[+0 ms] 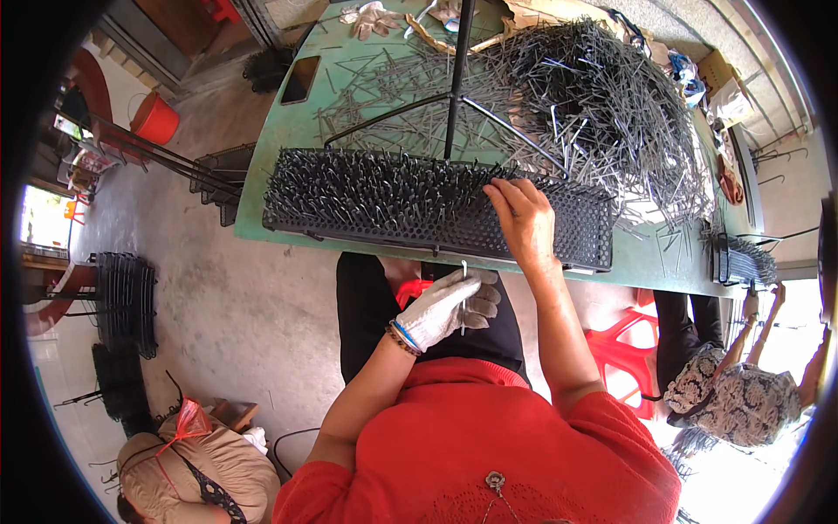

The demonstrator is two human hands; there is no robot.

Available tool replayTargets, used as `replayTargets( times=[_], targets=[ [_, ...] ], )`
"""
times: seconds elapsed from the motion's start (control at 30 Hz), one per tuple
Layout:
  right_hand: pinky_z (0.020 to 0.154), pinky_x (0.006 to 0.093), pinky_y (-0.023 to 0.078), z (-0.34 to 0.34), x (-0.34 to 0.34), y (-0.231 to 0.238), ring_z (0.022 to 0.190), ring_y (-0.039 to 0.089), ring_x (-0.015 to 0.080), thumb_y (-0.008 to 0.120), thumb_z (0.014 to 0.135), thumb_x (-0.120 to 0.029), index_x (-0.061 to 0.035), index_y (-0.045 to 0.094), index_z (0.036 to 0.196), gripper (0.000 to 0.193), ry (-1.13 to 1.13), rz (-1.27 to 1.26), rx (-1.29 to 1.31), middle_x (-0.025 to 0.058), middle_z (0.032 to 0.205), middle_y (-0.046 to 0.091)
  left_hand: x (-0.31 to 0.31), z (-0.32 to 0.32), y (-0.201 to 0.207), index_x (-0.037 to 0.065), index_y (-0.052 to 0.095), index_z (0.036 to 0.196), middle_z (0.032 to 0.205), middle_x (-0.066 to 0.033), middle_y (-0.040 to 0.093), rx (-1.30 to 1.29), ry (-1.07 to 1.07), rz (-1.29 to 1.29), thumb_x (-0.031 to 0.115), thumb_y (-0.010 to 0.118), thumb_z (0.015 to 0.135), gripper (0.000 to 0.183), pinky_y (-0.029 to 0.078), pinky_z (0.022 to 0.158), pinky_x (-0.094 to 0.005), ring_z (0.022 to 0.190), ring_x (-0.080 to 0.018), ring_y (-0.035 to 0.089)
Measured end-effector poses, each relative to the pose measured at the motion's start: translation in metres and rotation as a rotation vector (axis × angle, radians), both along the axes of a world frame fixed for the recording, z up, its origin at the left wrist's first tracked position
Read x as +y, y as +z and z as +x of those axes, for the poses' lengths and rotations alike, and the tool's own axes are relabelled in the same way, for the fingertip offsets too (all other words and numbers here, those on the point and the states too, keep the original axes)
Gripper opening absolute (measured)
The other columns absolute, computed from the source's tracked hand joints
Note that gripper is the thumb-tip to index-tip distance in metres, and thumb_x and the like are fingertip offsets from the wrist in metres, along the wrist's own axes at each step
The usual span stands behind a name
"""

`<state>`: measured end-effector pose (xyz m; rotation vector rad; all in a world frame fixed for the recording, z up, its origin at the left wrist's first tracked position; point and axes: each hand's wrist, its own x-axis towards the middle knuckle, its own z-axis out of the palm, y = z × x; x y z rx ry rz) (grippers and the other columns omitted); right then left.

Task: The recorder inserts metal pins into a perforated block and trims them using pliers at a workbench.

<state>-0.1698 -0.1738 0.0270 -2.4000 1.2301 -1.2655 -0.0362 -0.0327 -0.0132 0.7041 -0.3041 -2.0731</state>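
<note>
A long black perforated rack (pixel 576 229) lies along the table's near edge. Thin dark metal hooks (pixel 367 188) stand upright in its holes, densely across the left and middle, while bare holes show at the right. My right hand (pixel 525 223), ungloved, is at the rack where the upright hooks end. Its thumb and fingers are pinched together, and whatever lies between the tips is too small to tell. Below the rack, over my lap, my left hand (pixel 443 307) wears a whitish glove. Its fingers are closed round a thin metal hook (pixel 464 269) that sticks up from the grip.
A heap of loose metal hooks (pixel 602 96) covers the right of the green table (pixel 262 188). A black frame (pixel 456 79) rises behind the rack. A phone (pixel 300 79) and glove (pixel 371 19) lie farther left. Another person (pixel 738 393) works at the right; one (pixel 201 472) sits lower left.
</note>
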Motion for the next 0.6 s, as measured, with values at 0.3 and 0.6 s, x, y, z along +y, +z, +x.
replayTargets(
  times=[0.3,0.6],
  targets=[
    [0.061,0.0309,0.051,-0.008,0.034,0.023,0.072,0.064,0.0206,0.072,0.086,-0.019,-0.0002,0.072,0.095,0.020,0.279,0.447,-0.143,0.0101,0.085,0.067,-0.002,0.006,-0.005,0.001,0.056,0.120,0.105,-0.0155,0.066,-0.005,0.001,-0.124,0.019,0.044,0.103,0.028,0.059,0.064,-0.0303,0.082,-0.0219,0.070],
    [0.069,0.0273,0.049,-0.016,0.052,0.003,0.074,0.062,0.0136,0.070,0.089,-0.014,0.0010,0.071,0.095,0.016,0.286,0.851,-0.279,0.0075,0.084,0.069,-0.003,0.006,0.006,-0.001,0.054,0.120,0.105,-0.0150,0.065,-0.099,-0.041,-0.163,0.019,0.048,0.101,0.028,0.060,0.063,-0.0280,0.078,-0.0161,0.069]
  ],
)
